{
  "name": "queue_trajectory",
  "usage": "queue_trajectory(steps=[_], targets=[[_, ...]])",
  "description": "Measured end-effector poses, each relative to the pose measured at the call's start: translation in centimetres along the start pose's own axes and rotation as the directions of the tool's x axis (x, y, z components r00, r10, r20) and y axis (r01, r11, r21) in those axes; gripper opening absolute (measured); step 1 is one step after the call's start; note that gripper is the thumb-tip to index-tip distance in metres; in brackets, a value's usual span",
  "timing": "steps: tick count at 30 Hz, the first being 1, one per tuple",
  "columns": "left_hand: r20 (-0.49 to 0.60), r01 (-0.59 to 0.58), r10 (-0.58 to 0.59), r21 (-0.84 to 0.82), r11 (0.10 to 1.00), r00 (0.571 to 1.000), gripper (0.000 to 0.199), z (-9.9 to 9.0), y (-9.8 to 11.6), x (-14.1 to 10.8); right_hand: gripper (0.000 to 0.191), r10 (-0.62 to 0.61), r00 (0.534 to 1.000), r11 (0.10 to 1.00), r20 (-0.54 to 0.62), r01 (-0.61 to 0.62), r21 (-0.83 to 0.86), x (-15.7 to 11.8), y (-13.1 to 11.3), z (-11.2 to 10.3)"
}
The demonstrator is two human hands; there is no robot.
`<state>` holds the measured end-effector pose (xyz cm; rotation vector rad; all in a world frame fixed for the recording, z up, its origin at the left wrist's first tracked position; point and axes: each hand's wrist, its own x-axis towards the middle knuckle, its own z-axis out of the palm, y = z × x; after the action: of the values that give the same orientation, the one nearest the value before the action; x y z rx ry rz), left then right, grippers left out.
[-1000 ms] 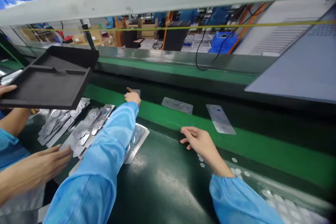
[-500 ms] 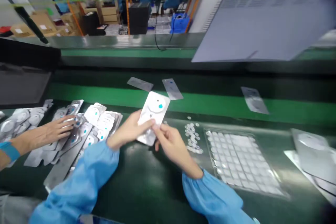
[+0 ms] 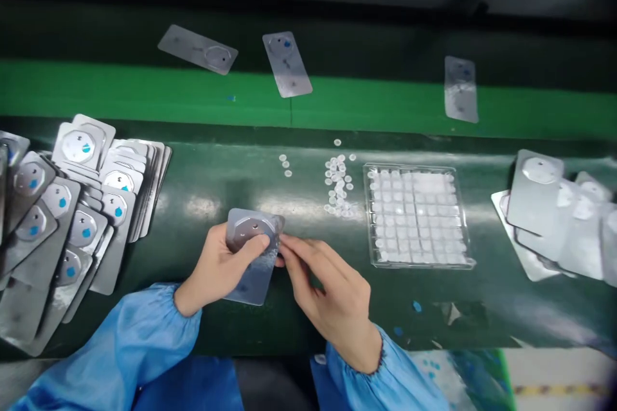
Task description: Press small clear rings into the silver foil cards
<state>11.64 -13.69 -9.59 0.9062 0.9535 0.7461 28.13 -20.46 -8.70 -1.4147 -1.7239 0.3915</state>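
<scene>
A flat silvery plate (image 3: 250, 279) with a round recess and a blue mark is held over the green work surface. My left hand (image 3: 219, 266) grips it from the left, thumb on its face beside the recess. At the plate's upper right edge, my right hand (image 3: 328, 282) has thumb and fingertips pinched together; what they hold there is too small to make out. Small white discs (image 3: 339, 186) lie loose beyond my right hand. To their right is a clear tray (image 3: 470, 263) with rows of white round pieces.
Many similar plates (image 3: 116, 205) are piled at the left. More plates (image 3: 537, 196) overlap at the far right. Three single plates, one of them upper middle (image 3: 288, 64), lie on the green strip (image 3: 366, 106) at the back. Blue bits (image 3: 417, 306) lie near the front edge.
The view has tipped down toward the work surface. The held plate, white-looking before, now appears grey and is turned more upright. Another person's hand over the left pile is no longer in view.
</scene>
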Motion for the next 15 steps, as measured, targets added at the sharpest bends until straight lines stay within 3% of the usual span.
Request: queue_trajectory(steps=[3,7,10,15], targets=[[-0.063,-0.069,0.075,0.097,0.993,0.995,0.018,0.2,-0.2,-0.2,0.038,-0.045,0.999,0.99,-0.003,0.044,-0.136,-0.1,0.2,0.5],[-0.014,-0.121,0.124,0.153,0.981,0.992,0.013,0.3,-0.5,-0.1,0.04,-0.023,0.999,0.973,-0.029,0.016,-0.23,-0.1,0.5,0.7],[-0.012,-0.077,0.079,0.127,0.989,0.997,0.015,0.1,-0.7,-0.4,0.042,-0.042,0.999,0.979,0.015,0.044,-0.199,0.2,0.7,0.8],[-0.087,0.092,-0.091,0.006,0.996,0.992,0.029,-0.5,-1.2,-1.4,0.04,-0.072,0.997,0.979,0.034,0.078,-0.188,0.7,0.9,0.8]])
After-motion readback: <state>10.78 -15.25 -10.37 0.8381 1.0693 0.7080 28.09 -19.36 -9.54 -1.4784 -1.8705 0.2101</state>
